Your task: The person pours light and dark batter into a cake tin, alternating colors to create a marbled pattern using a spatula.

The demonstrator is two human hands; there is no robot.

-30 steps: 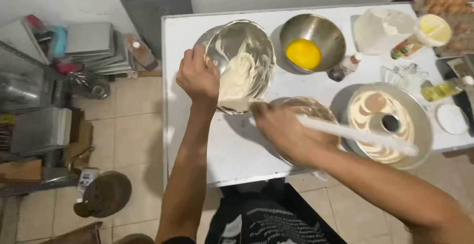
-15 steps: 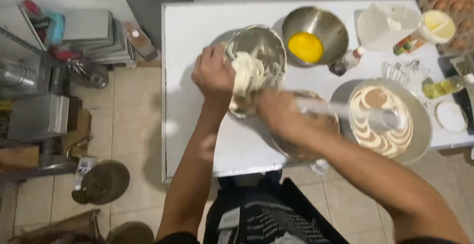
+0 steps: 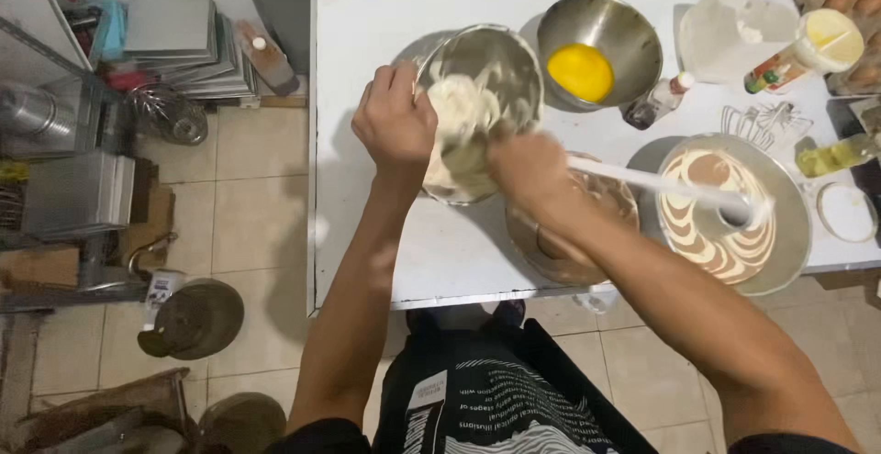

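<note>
**Batter bowl tipped further than a second ago**

Right hand (image 3: 532,171) is closing around a white spatula (image 3: 670,184), now reaching over the marbled tube pan (image 3: 725,211) near the table's (image 3: 367,234) front right. Left hand (image 3: 395,128) is gripping the rim of the steel bowl (image 3: 482,96) holding pale batter mid-table. Farther back, a bowl with yolk (image 3: 596,50).

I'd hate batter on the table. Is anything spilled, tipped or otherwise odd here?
No spill shows on the white table. The left hand tilts the steel bowl of pale batter steeply, and the right hand holds a white spatula; that tilt looks deliberate.
</note>
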